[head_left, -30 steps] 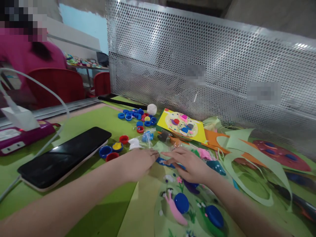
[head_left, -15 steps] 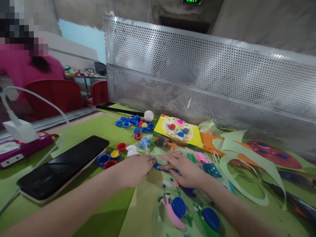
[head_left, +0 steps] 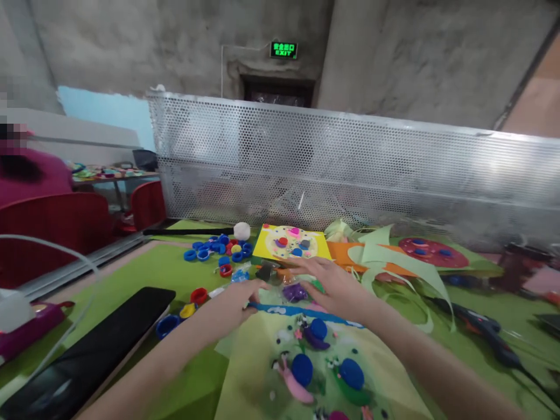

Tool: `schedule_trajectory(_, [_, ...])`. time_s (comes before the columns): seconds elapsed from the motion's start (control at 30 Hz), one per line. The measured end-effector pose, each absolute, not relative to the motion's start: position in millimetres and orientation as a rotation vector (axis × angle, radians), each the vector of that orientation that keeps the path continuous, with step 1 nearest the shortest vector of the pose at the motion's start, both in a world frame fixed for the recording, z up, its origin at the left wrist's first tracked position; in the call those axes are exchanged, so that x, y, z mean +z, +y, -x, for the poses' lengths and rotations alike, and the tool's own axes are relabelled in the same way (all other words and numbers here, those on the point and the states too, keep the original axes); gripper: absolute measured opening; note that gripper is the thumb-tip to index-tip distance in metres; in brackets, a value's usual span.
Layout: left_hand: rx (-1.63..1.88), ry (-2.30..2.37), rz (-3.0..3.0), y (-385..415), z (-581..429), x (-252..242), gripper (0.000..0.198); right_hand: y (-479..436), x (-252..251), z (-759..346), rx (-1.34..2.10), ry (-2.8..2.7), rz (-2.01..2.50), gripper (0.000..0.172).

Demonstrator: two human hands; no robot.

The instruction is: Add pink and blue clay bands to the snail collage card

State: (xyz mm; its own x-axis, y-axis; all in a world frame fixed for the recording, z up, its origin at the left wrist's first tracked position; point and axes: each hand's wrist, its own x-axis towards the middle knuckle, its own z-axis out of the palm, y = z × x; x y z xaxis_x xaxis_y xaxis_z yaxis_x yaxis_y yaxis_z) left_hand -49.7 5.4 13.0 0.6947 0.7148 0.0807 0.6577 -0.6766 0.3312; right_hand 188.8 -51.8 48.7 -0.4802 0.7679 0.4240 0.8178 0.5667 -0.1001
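Note:
Below my hands lies a pale yellow-green craft sheet (head_left: 249, 373) bearing clay snails with blue caps for shells, among them a pink snail (head_left: 294, 382) and a green snail (head_left: 353, 392). Across its top edge runs a blue clay strip (head_left: 301, 314) with white cloud-like patches. My left hand (head_left: 245, 297) is at the strip's left end, fingers bent and thumb apart. Over the right half of the strip hovers or rests my right hand (head_left: 333, 287), its fingers spread and holding nothing. Whether it touches the sheet, I cannot tell. Bagged purple clay (head_left: 294, 293) sits between the hands.
A black phone (head_left: 96, 344) lies at left by a purple power strip (head_left: 35, 332). Bottle caps (head_left: 219, 248) cluster behind, beside a yellow picture card (head_left: 324, 248). Paper scraps (head_left: 394, 262) and a glue gun (head_left: 476, 326) are at right. A perforated metal screen (head_left: 271, 169) stands behind.
The camera view has tilted up and shifted right. My hands have moved apart, uncovering the blue strip with its white patches. My left fingers are more bent.

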Motion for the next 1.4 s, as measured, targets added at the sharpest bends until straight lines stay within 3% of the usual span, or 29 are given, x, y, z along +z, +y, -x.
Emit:
schedule_trajectory(0.2, [0.19,1.172,-2.507,8,49,15,0.047,-91,34,-206,-0.082,-2.42,1.56,0.039])
schedule_trajectory(0.43, [0.361,1.253,-2.365,8,36,-1,0.052,-136,-4,-226,-0.019,-2.282,1.669,0.038])
schedule_trajectory(0.8, [0.461,1.354,-2.391,14,29,-18,0.048,-143,-14,-230,0.253,-2.268,1.515,0.038])
schedule_trajectory(1.4, [0.512,1.347,-2.298,22,30,-17,0.052,-149,-5,-245,0.157,-2.243,1.421,0.035])
